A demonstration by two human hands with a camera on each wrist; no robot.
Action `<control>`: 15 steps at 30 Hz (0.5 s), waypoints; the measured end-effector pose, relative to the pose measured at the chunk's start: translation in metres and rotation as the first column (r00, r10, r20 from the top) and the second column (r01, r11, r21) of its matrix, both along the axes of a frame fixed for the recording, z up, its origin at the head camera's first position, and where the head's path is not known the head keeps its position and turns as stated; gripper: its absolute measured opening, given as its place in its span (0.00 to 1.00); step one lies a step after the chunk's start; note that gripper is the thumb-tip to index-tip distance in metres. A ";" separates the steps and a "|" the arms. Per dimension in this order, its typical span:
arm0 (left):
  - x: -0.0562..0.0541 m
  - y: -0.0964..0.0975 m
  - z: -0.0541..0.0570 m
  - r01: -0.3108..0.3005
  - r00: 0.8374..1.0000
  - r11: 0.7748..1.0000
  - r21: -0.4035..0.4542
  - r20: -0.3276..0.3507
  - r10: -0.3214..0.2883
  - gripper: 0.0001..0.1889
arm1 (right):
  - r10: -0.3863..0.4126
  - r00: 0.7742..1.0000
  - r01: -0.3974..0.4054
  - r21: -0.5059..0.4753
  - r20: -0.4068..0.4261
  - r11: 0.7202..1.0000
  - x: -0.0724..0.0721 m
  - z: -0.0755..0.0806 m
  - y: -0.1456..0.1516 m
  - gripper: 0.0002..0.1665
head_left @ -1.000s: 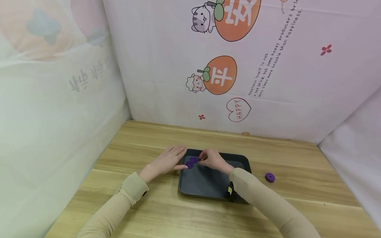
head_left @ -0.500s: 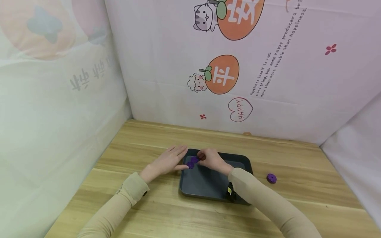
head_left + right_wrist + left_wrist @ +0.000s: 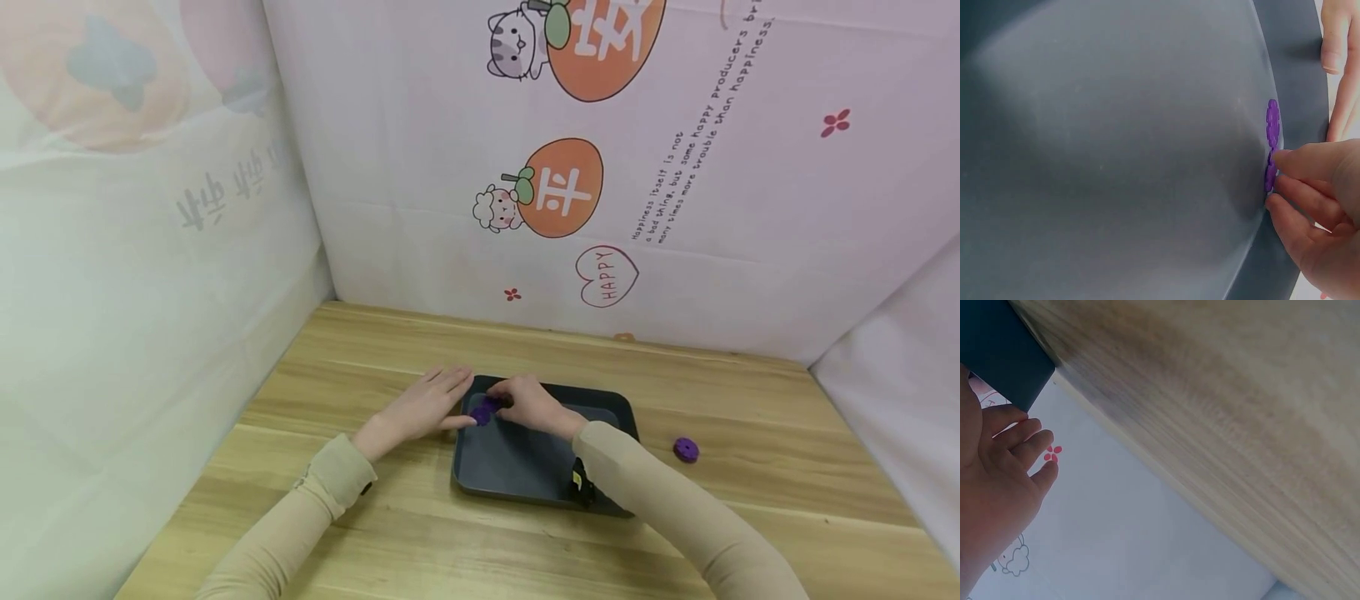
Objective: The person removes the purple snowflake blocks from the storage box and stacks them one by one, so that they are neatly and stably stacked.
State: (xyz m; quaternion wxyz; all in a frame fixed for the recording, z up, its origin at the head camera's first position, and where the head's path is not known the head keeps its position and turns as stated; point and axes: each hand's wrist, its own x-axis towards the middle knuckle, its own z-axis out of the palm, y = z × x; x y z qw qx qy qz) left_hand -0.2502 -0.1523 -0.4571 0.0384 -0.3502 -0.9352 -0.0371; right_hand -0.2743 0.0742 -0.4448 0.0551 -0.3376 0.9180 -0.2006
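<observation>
In the head view my left hand (image 3: pixel 423 407) lies along the left rim of a dark grey tray (image 3: pixel 517 467), fingers extended and thumb over the edge. The left wrist view shows its fingertips at the tray's wall (image 3: pixel 1010 356). Two small purple notched discs, like toy gears, lie side by side in the tray's far left corner. One purple disc (image 3: pixel 1273 122) is uncovered. My right hand (image 3: pixel 1322 200) pinches the other purple disc (image 3: pixel 1269 178), thumb on it and fingers curled beside it. In the head view the right hand (image 3: pixel 528 406) partly hides that disc.
Another purple disc (image 3: pixel 686 450), round with holes, lies on the wooden table (image 3: pixel 390 533) right of the tray. A black wrist device (image 3: pixel 582 483) hangs under the right sleeve, over the tray's near right part. Printed white cloth (image 3: pixel 420 167) rises behind the table.
My right hand has shifted slightly left and now covers more of the second disc. The left hand stays at the rim. The view moved slightly early on.
</observation>
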 end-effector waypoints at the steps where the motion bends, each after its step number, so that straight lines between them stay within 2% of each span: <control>1: 0.000 0.000 -0.001 0.001 1.000 1.000 0.000 -0.002 -0.001 0.40 | 0.002 1.000 -0.002 0.004 -0.003 1.000 0.000 0.000 0.000 0.18; 15: 0.002 0.001 0.002 -0.004 1.000 1.000 0.006 0.014 0.004 0.39 | 0.012 1.000 -0.012 -0.002 -0.023 1.000 0.000 -0.001 0.003 0.14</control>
